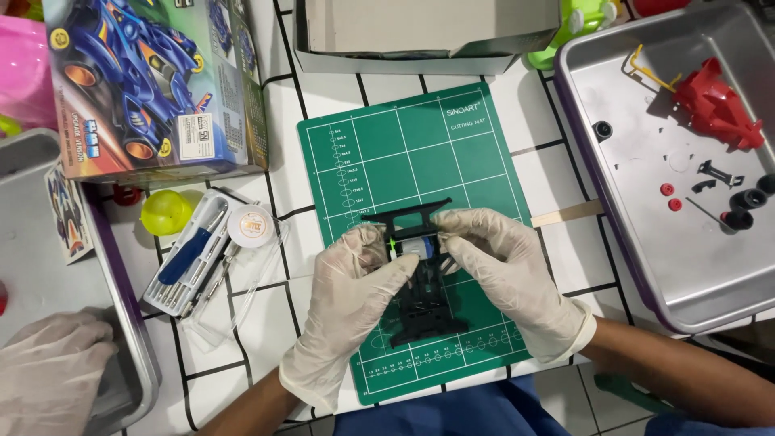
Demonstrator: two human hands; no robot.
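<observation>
Hiding chassis (424,303) middle: gloved hands (355,299).

Both gloved hands meet in the middle: left hand (349,300) and right hand (507,274), fingers pinched close together.

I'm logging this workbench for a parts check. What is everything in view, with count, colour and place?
chassis: one, black, on the mat, in both hands
motor: one, silver-blue, at the fingertips
cutting mat: one, green, centre
toy car box: one, blue, upper left
screwdriver case: one, clear, left of mat
yellow ball: one, left
right tray: one, metal, right
car body: one, red, in right tray
tyres: about three, black, right tray
other person's gloved hand: one, lower left
left hand: white glove
right hand: white glove
</observation>
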